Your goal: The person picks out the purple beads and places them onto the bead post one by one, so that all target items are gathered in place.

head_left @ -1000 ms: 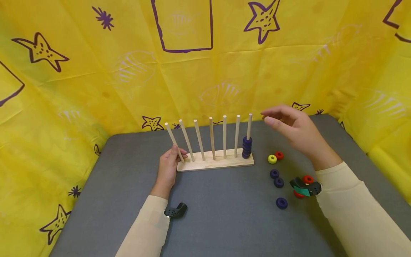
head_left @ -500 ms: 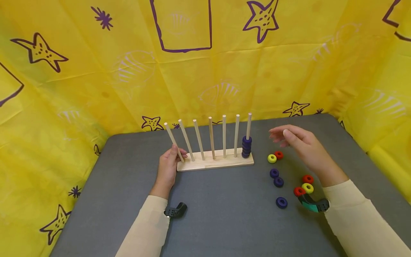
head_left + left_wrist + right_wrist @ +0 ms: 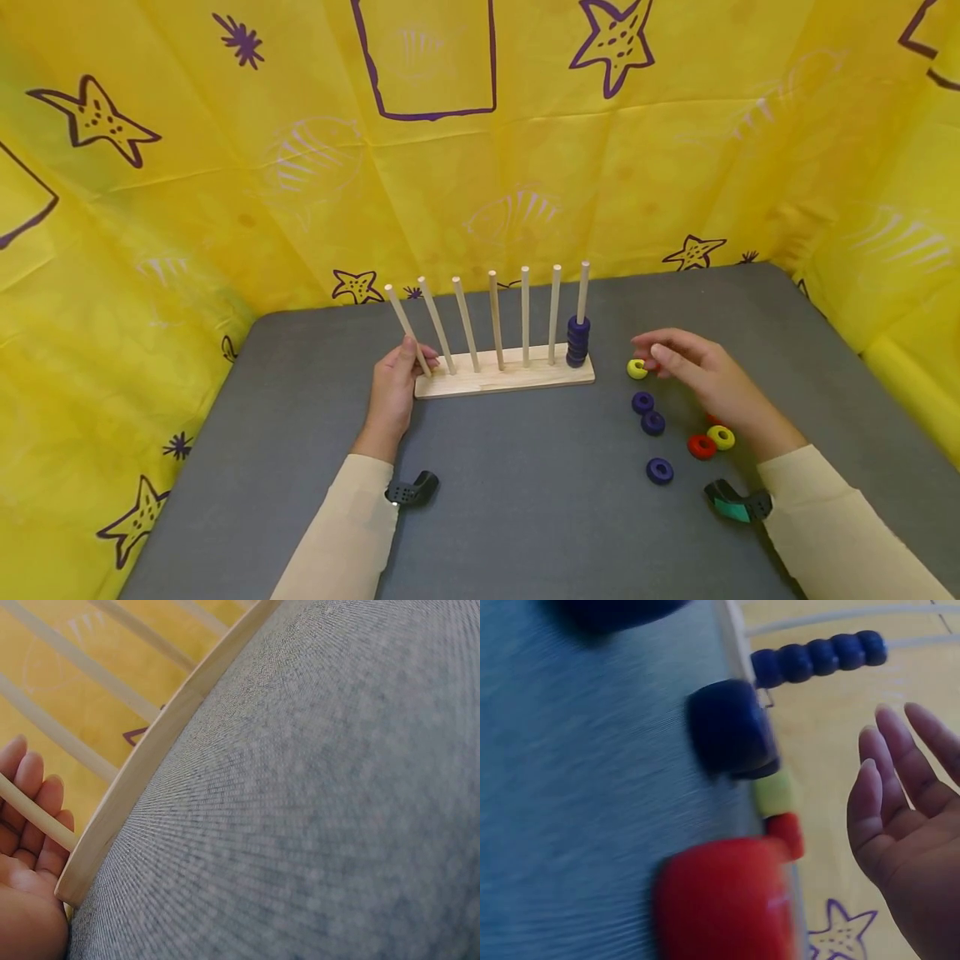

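Note:
A wooden rack (image 3: pixel 502 382) with a row of upright pegs stands on the grey table. My left hand (image 3: pixel 390 389) grips its left end, thumb in front of the end peg (image 3: pixel 37 817) and fingers behind it. Dark blue rings (image 3: pixel 577 343) are stacked on the rightmost peg; the other pegs are bare. To the right of the rack, my right hand (image 3: pixel 708 383) hovers over loose rings with bent, parted fingers and holds nothing. Its fingertips overlap a yellow ring (image 3: pixel 633 374) and mostly hide a red ring (image 3: pixel 786 836) beside it.
Loose blue rings (image 3: pixel 653 431) lie nearer me, one blue ring (image 3: pixel 660 480) apart from the others. Below the right wrist sit a red ring (image 3: pixel 701 456), a yellow ring (image 3: pixel 723 446) and a partly hidden red one. A yellow patterned cloth (image 3: pixel 450 183) hangs behind the table.
My right hand has come down from beside the tall end peg to the loose rings at the right. The left hand and the rack have stayed in place.

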